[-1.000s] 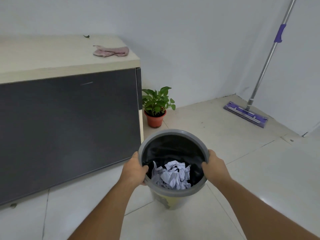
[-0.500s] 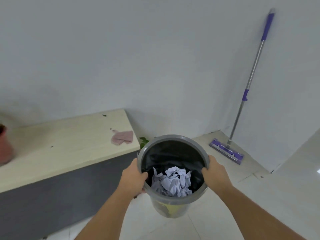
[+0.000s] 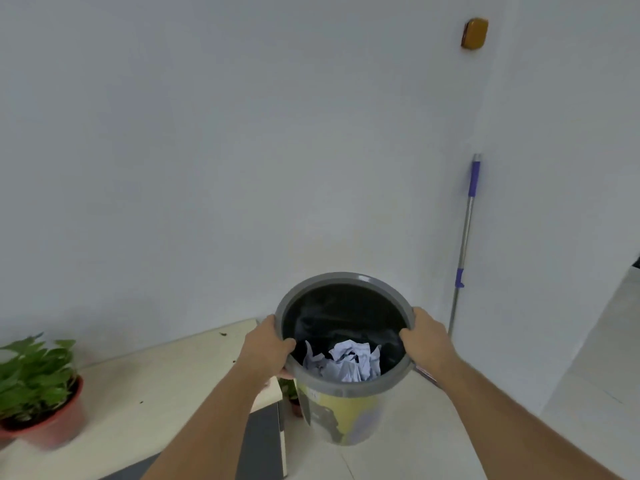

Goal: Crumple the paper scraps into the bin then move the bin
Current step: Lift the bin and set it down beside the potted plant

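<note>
Holding the bin (image 3: pixel 341 414) up off the floor with both hands, one on each side of its grey rim. Left hand (image 3: pixel 266 348) clamps the left edge: thumb hooked over the rim into the opening, fingers wrapped under the outside. Right hand (image 3: pixel 427 339) does the same on the right edge, thumb over the lip, fingers curled round the outer wall. Bin is roughly upright, mouth tipped slightly toward me, in front of the white wall (image 3: pixel 242 150). Black liner inside; crumpled paper scraps (image 3: pixel 346 363) sit in the bottom, bunched toward the near side. Bin body below the rim is yellow with a dark print. Light wooden cabinet top (image 3: pixel 156 382) is to the lower left, below the bin's level, with a green plant in a red pot (image 3: pixel 41 393) at its left end. Mop (image 3: pixel 465 230) with purple grips leans in the wall corner to the right, apart from the bin. Small amber fitting (image 3: pixel 475 32) high on the wall.
</note>
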Available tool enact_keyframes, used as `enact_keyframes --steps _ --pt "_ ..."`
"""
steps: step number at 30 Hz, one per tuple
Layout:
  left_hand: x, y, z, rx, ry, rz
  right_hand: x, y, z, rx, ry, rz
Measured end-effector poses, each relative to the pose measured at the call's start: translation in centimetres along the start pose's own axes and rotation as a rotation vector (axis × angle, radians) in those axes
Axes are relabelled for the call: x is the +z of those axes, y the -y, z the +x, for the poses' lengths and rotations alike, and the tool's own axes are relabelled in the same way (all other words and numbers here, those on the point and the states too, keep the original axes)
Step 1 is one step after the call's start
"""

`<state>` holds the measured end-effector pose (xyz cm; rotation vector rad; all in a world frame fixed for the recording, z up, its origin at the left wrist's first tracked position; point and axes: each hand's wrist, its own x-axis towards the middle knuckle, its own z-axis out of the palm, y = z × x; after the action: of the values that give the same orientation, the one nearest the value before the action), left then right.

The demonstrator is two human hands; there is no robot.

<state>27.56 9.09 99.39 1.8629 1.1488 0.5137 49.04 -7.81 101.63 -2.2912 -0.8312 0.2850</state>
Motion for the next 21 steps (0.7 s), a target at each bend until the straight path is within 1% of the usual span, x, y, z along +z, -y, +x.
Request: enact_keyframes --steps 4,21 --pt "-0.3 -1.1 0.7 0.025 0.006 0.010 -1.2 0.9 0.5 0.000 -0.017 0.014" --pt "1.0 -0.6 1.1 -0.042 -0.015 -0.031 -0.1 -0.8 2.2 0.009 0.026 0.035"
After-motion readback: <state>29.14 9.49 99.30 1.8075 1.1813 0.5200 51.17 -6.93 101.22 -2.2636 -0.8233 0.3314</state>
